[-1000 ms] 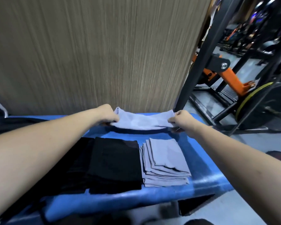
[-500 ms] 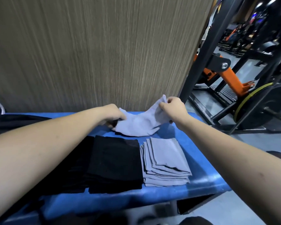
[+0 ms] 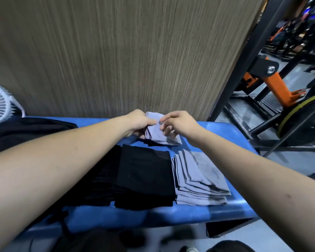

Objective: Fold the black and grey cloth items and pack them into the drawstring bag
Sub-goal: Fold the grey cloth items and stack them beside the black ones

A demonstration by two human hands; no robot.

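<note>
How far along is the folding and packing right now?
Done: a folded grey stack and a folded black stack lie side by side on the blue bench. In hand: the left hand and right hand both hold one grey cloth, partly folded. Left: finishing it and all the packing; no drawstring bag can be made out.

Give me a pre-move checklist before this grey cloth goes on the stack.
1. Left hand grips the grey cloth: ok.
2. Right hand has hold of the cloth: ok, fingers pinch its top edge.
3. Fold finished and flat: not ok, cloth bunched between the hands.
4. Grey stack tidy enough to take another: ok, though its layers are fanned.
5. Black stack out of the path: ok, beside the grey one.
6. Drawstring bag located: cannot tell.
</note>
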